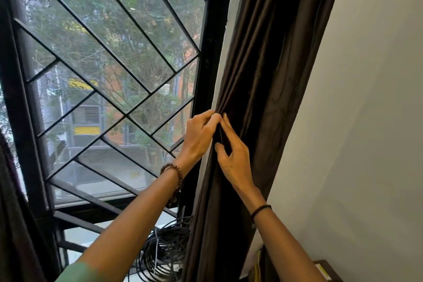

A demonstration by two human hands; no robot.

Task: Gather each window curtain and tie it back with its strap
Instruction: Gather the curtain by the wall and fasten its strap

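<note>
A dark brown curtain (274, 64) hangs in bunched pleats along the right side of the window, next to the wall. My left hand (200, 137) pinches the curtain's left edge at mid height, fingertips closed on the fabric. Just below and right of it, my right hand (233, 158) grips a dark fold of the same curtain between thumb and fingers. No strap shows clearly. A second dark curtain (13, 224) hangs at the far left edge, only partly in view.
The window (109, 71) has a black frame and diagonal metal grille bars (137, 30). A coil of black cable (167, 249) lies on the sill below my arms. A pale wall (366, 121) fills the right side, with a dark furniture corner (327, 270) at the bottom right.
</note>
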